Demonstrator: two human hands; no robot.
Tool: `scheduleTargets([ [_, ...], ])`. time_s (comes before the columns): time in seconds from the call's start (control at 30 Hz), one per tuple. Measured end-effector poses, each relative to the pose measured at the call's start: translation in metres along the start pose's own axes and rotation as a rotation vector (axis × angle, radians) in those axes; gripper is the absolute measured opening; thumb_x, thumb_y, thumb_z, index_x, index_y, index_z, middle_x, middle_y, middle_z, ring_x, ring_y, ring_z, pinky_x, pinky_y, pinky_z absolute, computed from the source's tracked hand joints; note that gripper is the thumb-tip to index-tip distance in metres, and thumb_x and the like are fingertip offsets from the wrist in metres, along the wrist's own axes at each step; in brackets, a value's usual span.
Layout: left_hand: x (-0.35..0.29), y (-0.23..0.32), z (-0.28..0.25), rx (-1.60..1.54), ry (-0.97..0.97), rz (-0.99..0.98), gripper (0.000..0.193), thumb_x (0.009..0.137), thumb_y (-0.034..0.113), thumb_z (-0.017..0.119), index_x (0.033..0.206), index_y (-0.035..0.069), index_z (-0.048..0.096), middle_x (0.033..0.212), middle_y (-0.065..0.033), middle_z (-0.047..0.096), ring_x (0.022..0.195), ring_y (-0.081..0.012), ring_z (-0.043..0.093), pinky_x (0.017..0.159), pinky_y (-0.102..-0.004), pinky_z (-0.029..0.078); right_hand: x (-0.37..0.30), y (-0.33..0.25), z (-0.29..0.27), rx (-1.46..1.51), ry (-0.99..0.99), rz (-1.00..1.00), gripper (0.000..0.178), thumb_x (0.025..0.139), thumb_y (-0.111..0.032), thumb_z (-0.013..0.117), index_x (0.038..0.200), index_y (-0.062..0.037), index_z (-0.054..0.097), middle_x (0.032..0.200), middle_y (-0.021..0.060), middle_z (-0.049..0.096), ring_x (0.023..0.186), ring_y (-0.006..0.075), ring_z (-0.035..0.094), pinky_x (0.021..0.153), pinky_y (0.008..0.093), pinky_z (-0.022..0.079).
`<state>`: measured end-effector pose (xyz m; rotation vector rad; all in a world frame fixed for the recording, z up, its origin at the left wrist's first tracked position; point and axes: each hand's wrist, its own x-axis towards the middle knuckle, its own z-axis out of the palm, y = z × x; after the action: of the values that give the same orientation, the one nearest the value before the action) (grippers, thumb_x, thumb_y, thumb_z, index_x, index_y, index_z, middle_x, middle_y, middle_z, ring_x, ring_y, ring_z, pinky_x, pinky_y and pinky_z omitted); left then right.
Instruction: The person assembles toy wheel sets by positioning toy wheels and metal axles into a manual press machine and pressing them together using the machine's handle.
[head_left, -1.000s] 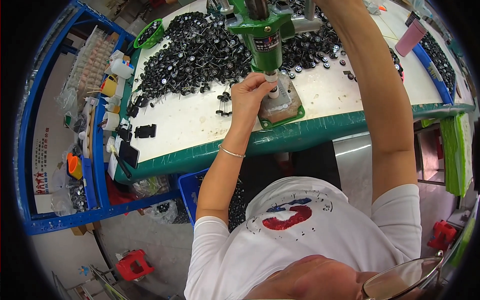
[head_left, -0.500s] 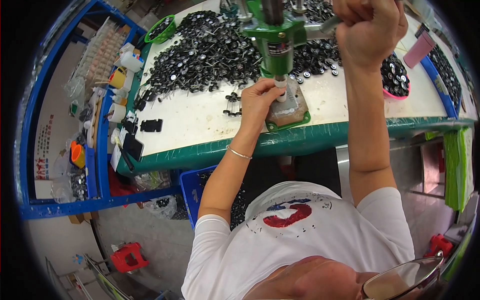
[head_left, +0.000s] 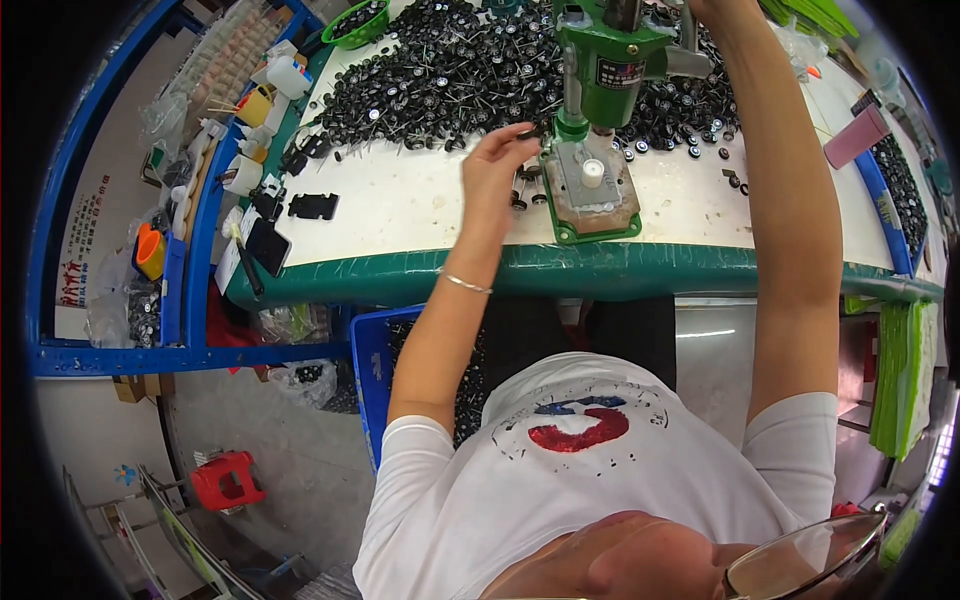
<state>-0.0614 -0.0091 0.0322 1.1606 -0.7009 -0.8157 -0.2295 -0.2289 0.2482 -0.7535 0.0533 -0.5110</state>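
Note:
A green hand press (head_left: pixel 612 85) stands on the table in front of me, its ram raised. A short white cylinder (head_left: pixel 593 173) stands upright on its base plate (head_left: pixel 570 220), with nothing gripping it. My left hand (head_left: pixel 493 170) is left of the press, thumb and fingers pinched on a small black wheel (head_left: pixel 528 134), partly hidden by the fingertips. Several wheels on axles (head_left: pixel 528 188) lie between that hand and the base. At the upper edge, my right hand (head_left: pixel 715 8) is at the end of the press lever (head_left: pixel 689 35); its fingers are mostly cut off.
A large heap of black wheels and axles (head_left: pixel 440 80) spreads behind the press. A green basket (head_left: pixel 358 25) stands far left; a flat black part (head_left: pixel 314 206) lies at left. The pink box (head_left: pixel 857 137) and blue tray (head_left: pixel 893 215) are at right.
My left hand has let go of the white cylinder and moved left to a wheel. My right hand has gone up with the lever, and the ram has risen off the cylinder.

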Motion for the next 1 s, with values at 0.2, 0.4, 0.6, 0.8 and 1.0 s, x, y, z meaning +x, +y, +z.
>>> scheduleTargets([
  [0.2, -0.012, -0.036, -0.064, 0.548, 0.121, 0.172, 0.033, 0.078, 0.008, 0.072, 0.11, 0.003, 0.07, 0.112, -0.01, 0.063, 0.103, -0.02, 0.06, 0.09, -0.0299, 0.047, -0.022, 0.036, -0.001, -0.957, 0.57, -0.711, 0.026, 0.097, -0.031, 0.06, 0.101, -0.0058, 0.065, 0.073, -0.0038, 0.055, 0.059, 0.004, 0.049, 0.05, 0.0193, 0.04],
  [0.4, -0.024, -0.047, -0.018, 1.13, 0.164, 0.465, 0.048, 0.072, 0.027, 0.074, 0.114, 0.007, 0.066, 0.129, -0.0129, 0.054, 0.11, -0.0349, 0.054, 0.094, -0.0442, 0.045, -0.076, 0.082, -0.049, -0.88, 0.723, -0.853, 0.032, 0.095, -0.03, 0.061, 0.114, -0.0053, 0.068, 0.083, -0.001, 0.06, 0.069, 0.0061, 0.05, 0.06, 0.0203, 0.036],
  [0.6, -0.03, -0.038, -0.005, 1.133, 0.113, 0.353, 0.038, 0.071, 0.021, 0.071, 0.107, 0.009, 0.068, 0.129, -0.0126, 0.051, 0.107, -0.0342, 0.054, 0.091, -0.044, 0.046, -0.148, 0.156, -0.119, -0.986, 0.798, -0.502, 0.025, 0.093, -0.025, 0.065, 0.107, -0.0044, 0.068, 0.077, -0.0011, 0.058, 0.068, 0.0057, 0.051, 0.058, 0.0206, 0.039],
  [0.8, -0.047, -0.023, -0.012, 0.917, 0.162, 0.205, 0.04, 0.071, 0.013, 0.072, 0.11, 0.007, 0.063, 0.128, -0.0143, 0.046, 0.114, -0.0336, 0.052, 0.095, -0.0415, 0.046, -0.182, 0.201, -0.147, -1.059, 0.797, -0.33, 0.02, 0.092, -0.02, 0.066, 0.103, -0.0038, 0.067, 0.084, -0.0009, 0.062, 0.068, 0.0056, 0.051, 0.058, 0.0211, 0.041],
  [1.0, -0.045, -0.037, -0.008, 1.035, 0.21, 0.439, 0.041, 0.075, 0.016, 0.069, 0.114, 0.008, 0.062, 0.12, -0.0109, 0.054, 0.108, -0.0312, 0.053, 0.086, -0.0411, 0.05, -0.179, 0.203, -0.145, -1.061, 0.756, -0.275, 0.017, 0.092, -0.018, 0.066, 0.102, -0.0032, 0.067, 0.085, -0.0012, 0.062, 0.066, 0.0054, 0.049, 0.059, 0.0208, 0.04],
])
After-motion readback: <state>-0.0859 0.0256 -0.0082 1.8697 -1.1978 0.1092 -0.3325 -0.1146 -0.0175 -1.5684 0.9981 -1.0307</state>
